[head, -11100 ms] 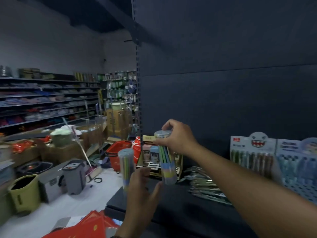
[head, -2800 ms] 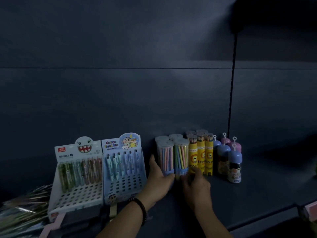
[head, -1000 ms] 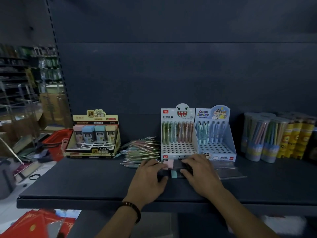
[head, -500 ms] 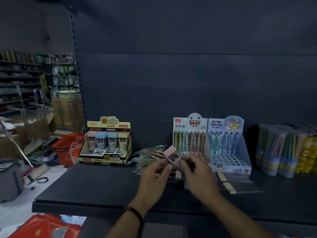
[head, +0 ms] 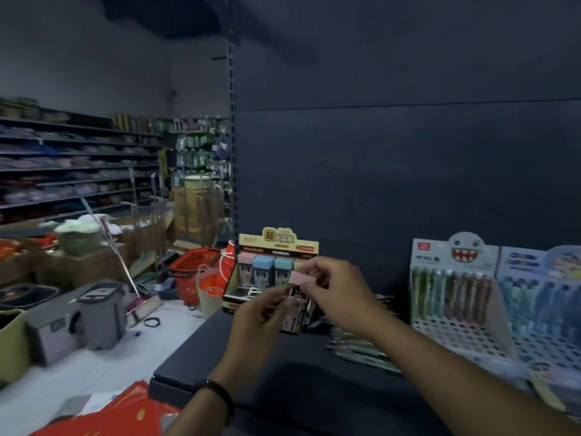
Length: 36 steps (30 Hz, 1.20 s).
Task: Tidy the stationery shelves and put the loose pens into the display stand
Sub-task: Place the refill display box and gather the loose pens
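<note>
Pink-capped case (head: 298, 309) looks light, slick; your left hand (head: 254, 325) pinches its body, the safest hold, right hand (head: 339, 292) its cap, by yellow tray (head: 278, 243).

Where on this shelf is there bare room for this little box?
The front-left strip of the shelf, before the yellow box and left of the loose pens, is bare. Crowded: pens fill the middle; the white stand and blue stand take the right.
</note>
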Motion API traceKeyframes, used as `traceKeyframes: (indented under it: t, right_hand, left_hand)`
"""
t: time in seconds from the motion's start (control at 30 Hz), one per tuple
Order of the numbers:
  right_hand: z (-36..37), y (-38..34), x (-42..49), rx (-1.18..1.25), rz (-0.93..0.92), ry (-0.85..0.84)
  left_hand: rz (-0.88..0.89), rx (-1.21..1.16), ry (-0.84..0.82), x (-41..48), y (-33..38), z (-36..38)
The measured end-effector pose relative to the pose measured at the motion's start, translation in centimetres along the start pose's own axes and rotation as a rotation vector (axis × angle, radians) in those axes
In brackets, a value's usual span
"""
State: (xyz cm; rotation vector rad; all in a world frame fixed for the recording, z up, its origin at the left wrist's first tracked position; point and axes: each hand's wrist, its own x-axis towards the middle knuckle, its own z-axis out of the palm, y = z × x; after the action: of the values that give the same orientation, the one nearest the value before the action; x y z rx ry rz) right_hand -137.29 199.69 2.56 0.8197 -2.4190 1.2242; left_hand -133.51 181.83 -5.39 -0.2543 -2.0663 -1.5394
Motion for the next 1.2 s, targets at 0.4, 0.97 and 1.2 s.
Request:
traceKeyframes:
  t: [0.4,0.97,1.2]
  right_hand:
    - [8.0,0.1,12.8,-0.112,-0.079,0.079]
    - [13.7,1.3,15.5,-0.299,-0.208,-0.015]
    - [14.3,1.0,15.5,-0.347,-0.197,-0.015]
  left_hand:
    - [-0.097,0.962,-0.122,1.4,-7.0,-2.9]
    - [-0.1,1.024,-0.1,1.3,-7.7,-2.5]
    - [-0.095,1.035,-0.097,1.3,-7.6,-2.5]
